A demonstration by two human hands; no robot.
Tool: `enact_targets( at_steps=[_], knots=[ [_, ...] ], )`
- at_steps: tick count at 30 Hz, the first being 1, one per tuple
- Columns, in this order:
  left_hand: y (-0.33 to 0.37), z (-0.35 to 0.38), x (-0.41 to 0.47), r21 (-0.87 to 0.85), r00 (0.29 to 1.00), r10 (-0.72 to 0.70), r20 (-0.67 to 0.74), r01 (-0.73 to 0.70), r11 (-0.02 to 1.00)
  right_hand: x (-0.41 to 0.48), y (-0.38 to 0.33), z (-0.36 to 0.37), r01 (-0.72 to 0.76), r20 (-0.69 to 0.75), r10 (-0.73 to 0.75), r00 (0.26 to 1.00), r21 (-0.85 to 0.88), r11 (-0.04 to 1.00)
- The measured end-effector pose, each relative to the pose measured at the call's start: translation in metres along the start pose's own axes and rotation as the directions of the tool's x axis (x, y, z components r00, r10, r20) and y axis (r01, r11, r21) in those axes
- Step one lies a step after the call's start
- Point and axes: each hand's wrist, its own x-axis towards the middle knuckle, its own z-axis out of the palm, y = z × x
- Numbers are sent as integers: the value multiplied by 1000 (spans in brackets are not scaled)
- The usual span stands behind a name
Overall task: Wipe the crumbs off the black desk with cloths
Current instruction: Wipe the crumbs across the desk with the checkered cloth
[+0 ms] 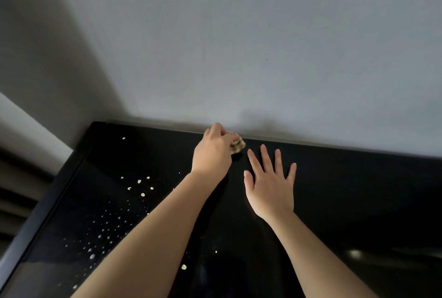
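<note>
Gripping a small tan cloth (238, 146) in the curled left hand (212, 154) at the far edge of the bench (358, 190), 12 o'clock, beside the grey wall (263, 46). Holding the right hand (270, 185) open, palm down, fingers spread, at 4 o'clock of the cloth. Leaving pale crumbs (140, 187) scattered at 8 o'clock of the left hand.

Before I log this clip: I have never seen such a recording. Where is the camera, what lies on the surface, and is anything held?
No machine here: a person works with two bare hands. The one picture comes from a wide-angle camera worn on the head, looking forward and down. The black desk stands against a grey wall. Pale crumbs lie scattered over its left part. The left hand grips a small tan bunched cloth at the desk's far edge, by the wall. The right hand holds nothing, fingers straight and spread over the desk; whether it touches I cannot tell.
</note>
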Motion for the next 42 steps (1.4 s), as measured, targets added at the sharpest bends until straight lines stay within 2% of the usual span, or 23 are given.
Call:
enact_targets(
  at_steps=[2, 4, 8, 11, 14, 20, 24, 27, 29, 33, 35, 39, 42],
  knots=[
    [4, 12, 9, 69, 993, 102, 58, -106, 992, 8, -1, 0, -13, -18, 13, 1000, 6, 1000],
    [5, 21, 13, 130, 992, 85, 91, -97, 987, 13, -1, 0, -32, -33, 32, 999, 14, 999],
    [-14, 14, 18, 156, 993, -114, 21, 110, 982, 14, -1, 1, -30, -36, 31, 999, 20, 999],
    [-41, -6, 15, 151, 947, -321, -26, 321, 935, 13, -1, 0, -25, -32, 26, 999, 23, 999],
    [-59, -22, 0, 143, 906, -421, -45, 423, 895, 12, -2, -3, -28, -14, 28, 1000, 13, 1000],
    [-43, -12, -12, 78, 968, -248, -20, 249, 965, 12, -4, -6, -28, 11, 28, 1000, -8, 1000],
    [-42, -15, -42, 10, 996, -45, 81, 44, 999, 7, -7, -8, -35, 23, 35, 999, 5, 999],
    [-52, -30, -78, -46, 979, 66, 191, -58, 997, -5, -21, -5, 10, 27, -9, 1000, -14, 1000],
    [-59, -39, -84, -57, 978, 57, 200, -46, 997, -9, -28, -2, 5, 22, -5, 1000, -20, 1000],
    [-75, -45, -40, -55, 996, -84, 26, 86, 995, -9, -32, -1, -26, -10, 26, 1000, -20, 999],
    [-73, -36, -9, -44, 993, -116, 18, 116, 992, -8, -32, 0, -37, -6, 36, 999, -22, 999],
    [-44, -3, 21, 12, 996, -5, 89, 4, 1000, -7, -34, 1, -136, -9, 136, 991, 5, 991],
    [-34, 5, 12, 38, 977, 122, 173, -130, 991, -7, -33, 1, -192, -27, 192, 981, 25, 981]
  ],
)
